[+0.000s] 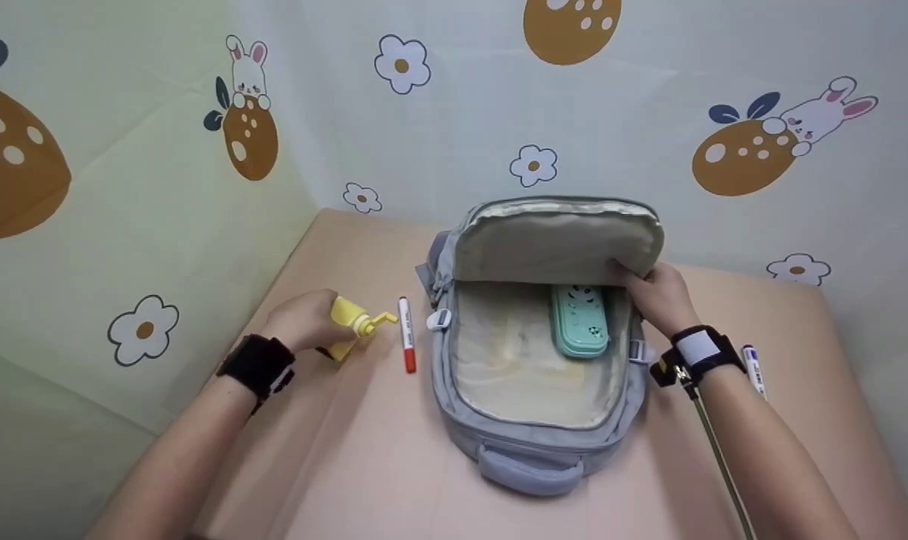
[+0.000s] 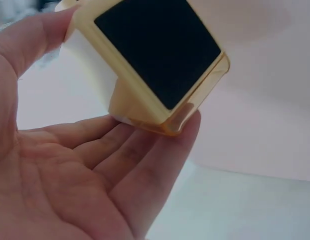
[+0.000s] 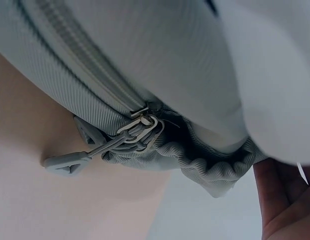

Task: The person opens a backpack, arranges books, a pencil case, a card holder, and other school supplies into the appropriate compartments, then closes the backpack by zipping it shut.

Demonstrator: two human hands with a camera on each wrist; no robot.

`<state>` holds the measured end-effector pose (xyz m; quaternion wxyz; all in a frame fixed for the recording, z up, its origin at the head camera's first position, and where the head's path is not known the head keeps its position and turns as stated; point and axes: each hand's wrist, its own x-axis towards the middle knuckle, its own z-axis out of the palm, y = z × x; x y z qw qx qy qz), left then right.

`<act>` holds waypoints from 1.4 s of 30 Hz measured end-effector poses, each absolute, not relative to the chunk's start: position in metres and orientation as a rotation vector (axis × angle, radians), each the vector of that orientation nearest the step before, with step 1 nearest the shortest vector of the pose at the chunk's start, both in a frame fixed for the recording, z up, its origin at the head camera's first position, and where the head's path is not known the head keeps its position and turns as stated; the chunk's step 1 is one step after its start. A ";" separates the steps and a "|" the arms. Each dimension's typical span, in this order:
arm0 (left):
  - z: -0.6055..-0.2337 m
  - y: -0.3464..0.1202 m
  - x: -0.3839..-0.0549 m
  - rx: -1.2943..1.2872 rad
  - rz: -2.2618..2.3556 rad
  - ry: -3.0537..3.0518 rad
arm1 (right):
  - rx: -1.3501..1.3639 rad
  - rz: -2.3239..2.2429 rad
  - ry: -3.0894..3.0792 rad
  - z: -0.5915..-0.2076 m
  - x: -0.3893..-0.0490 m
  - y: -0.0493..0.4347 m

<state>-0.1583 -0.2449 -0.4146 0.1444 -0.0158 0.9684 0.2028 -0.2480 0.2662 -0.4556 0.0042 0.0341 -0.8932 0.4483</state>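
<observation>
My left hand (image 1: 304, 319) grips a yellow hand-crank pencil sharpener (image 1: 345, 309), its crank pointing right. In the left wrist view, thumb and fingers hold the sharpener (image 2: 102, 55) from both sides, with its black square base facing the camera. A grey backpack (image 1: 454, 397) lies unzipped on the table. My right hand (image 1: 664, 296) holds the right edge of its raised front flap (image 1: 544, 244). Inside the backpack is a mint-green pencil case (image 1: 581, 330), its upper end hidden behind the flap. The right wrist view shows zipper pulls (image 3: 70, 162) and a gathered side pocket (image 3: 215, 170).
Between the sharpener and the backpack lies a red-capped marker (image 1: 407, 334) on the peach-coloured table (image 1: 364, 450). A blue-capped marker (image 1: 754, 371) is partly covered by my right forearm. A patterned curtain (image 1: 454, 127) hangs behind and to the left.
</observation>
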 end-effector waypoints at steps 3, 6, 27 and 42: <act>-0.397 -0.230 -0.152 0.001 0.675 2.757 | 0.124 1.400 -2.801 -0.454 -0.250 0.266; -0.383 -0.207 -0.144 0.102 0.788 2.721 | 0.128 1.400 -2.794 -0.452 -0.251 0.266; -0.412 -0.035 -0.188 0.825 0.357 2.710 | 0.094 1.426 -2.778 -0.459 -0.248 0.264; -0.431 -0.029 -0.208 1.027 0.082 2.778 | 0.080 1.372 -2.767 -0.459 -0.248 0.263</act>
